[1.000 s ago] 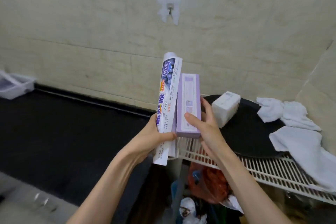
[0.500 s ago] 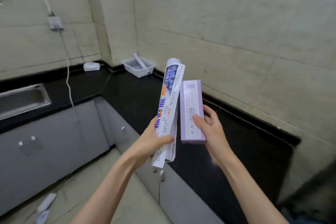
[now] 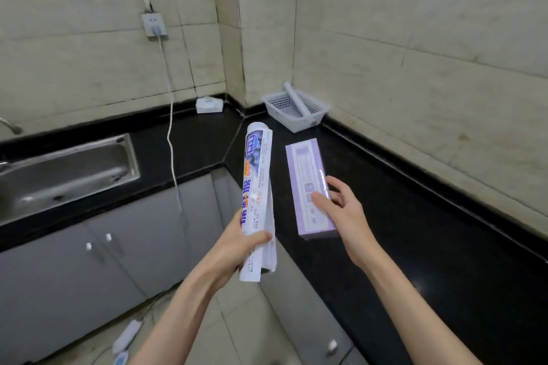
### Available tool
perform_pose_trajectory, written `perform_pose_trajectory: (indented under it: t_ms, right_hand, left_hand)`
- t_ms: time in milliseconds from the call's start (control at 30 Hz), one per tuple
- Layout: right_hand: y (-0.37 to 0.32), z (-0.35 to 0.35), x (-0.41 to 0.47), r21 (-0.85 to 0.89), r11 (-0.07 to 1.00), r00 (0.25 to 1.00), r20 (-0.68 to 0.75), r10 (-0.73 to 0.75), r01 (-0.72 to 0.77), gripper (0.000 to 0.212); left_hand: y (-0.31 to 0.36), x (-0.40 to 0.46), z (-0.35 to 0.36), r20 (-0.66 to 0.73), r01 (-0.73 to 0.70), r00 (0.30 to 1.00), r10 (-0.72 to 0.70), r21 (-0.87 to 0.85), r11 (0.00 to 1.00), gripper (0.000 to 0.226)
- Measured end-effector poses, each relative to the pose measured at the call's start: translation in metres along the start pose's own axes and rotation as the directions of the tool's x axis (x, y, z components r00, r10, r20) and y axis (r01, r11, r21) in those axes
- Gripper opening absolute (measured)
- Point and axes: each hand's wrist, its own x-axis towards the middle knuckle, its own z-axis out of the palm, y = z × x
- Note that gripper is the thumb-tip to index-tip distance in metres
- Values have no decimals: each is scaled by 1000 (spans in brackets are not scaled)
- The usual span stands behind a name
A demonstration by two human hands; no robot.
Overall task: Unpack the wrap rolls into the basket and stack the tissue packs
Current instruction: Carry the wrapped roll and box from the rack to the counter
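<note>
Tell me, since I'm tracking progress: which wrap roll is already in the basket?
The plain pale roll leaning in the white basket by the corner; the printed roll is in the left hand.

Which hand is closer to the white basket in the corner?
The right hand. Holding the purple box, it is over the counter, short of the basket. The left hand, gripping the wrap roll, sits lower, off the counter edge.

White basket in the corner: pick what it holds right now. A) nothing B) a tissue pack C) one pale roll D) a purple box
C: a single pale roll leans across the white basket; the purple box is in the right hand.
</note>
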Motion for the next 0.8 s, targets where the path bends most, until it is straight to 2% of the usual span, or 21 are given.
perform_pose_trajectory:
  t_ms: [267, 533, 700, 800]
  right_hand:
    - [0, 42, 192, -48, 997, 998, 3, 66, -66, 45]
    - [37, 91, 335, -163, 965, 977, 26, 211, -204, 54]
    - [84, 123, 436, -224, 924, 950, -55, 307, -311, 54]
    - [112, 142, 502, -275, 892, 932, -161, 325, -359, 60]
  left_hand:
    - [41, 174, -64, -31, 71, 997, -72, -34, 997, 54]
    - [41, 317, -132, -30, 179, 983, -183, -97, 979, 59]
    - [24, 435, -169, -37, 290, 954, -297, -125, 949, 60]
    - [13, 510, -186, -17, 317, 947, -321, -115, 941, 64]
